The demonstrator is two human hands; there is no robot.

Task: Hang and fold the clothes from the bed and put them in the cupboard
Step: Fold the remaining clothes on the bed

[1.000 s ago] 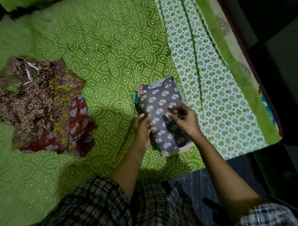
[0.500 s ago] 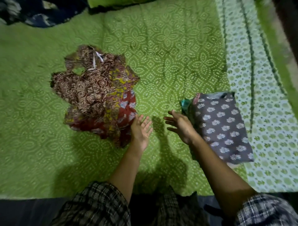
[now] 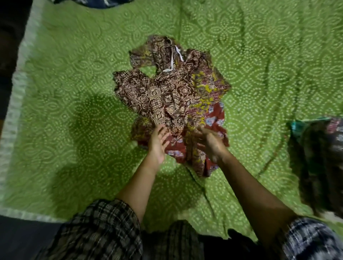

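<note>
A green bedspread with a pale dotted pattern covered the bed and filled nearly the whole view, creased in long lines to the right of the pile. The pile of clothes lay loose and unfolded on it, near the middle. A brown and cream print was on top, a yellow and maroon print showed on the pile's right side, and a red cloth with pale blue flowers stuck out at the pile's near edge. Well to the right of the pile, at the edge of the view, lay a folded garment. It was dark, blurred, and had a strip of teal cloth showing along its far side. Far to the left of the pile ran the bedspread's pale border, and beyond the pile, at the top of the view, a bit of dark cloth was just visible.

Two bare forearms reached from checked sleeves toward the pile's near edge. The left hand rested at the near left of the pile, palm turned partly up, fingers straight and spread, their tips touching the brown print and gripping nothing. The right hand lay on the near right of the pile, over the red and yellow cloth. It was too blurred to tell whether its fingers had hold of the cloth or only touched it. A thin white tape lay looped across the far part of the pile.
</note>
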